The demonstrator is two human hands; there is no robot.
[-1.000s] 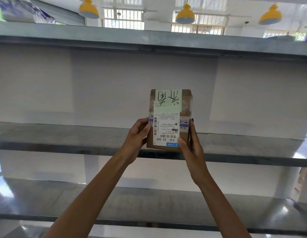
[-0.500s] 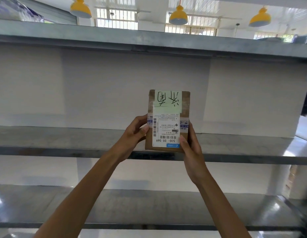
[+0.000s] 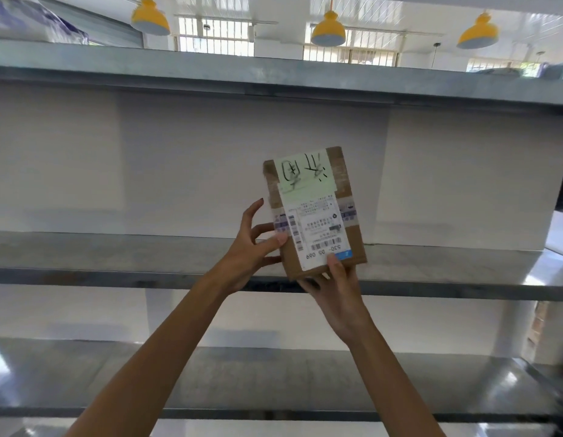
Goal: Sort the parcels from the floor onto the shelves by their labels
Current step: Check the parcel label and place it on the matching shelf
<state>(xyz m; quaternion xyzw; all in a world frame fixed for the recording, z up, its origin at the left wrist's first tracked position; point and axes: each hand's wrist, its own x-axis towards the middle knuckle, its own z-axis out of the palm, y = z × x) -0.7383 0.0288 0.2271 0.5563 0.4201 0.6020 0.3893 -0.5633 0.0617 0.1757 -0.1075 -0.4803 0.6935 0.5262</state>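
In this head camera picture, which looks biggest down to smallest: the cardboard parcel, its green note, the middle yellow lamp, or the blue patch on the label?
1. cardboard parcel
2. green note
3. middle yellow lamp, though it hangs far behind, so its real size is unsure
4. blue patch

The brown cardboard parcel (image 3: 352, 244) is leaning slightly left in mid-air before the grey metal shelf (image 3: 116, 253), its upside-down shipping label (image 3: 318, 228) and green handwritten note (image 3: 305, 179) facing the camera.

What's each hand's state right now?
Left hand: pinches the cardboard parcel at its left edge.
Right hand: grips the parcel's bottom edge, thumb on the label.
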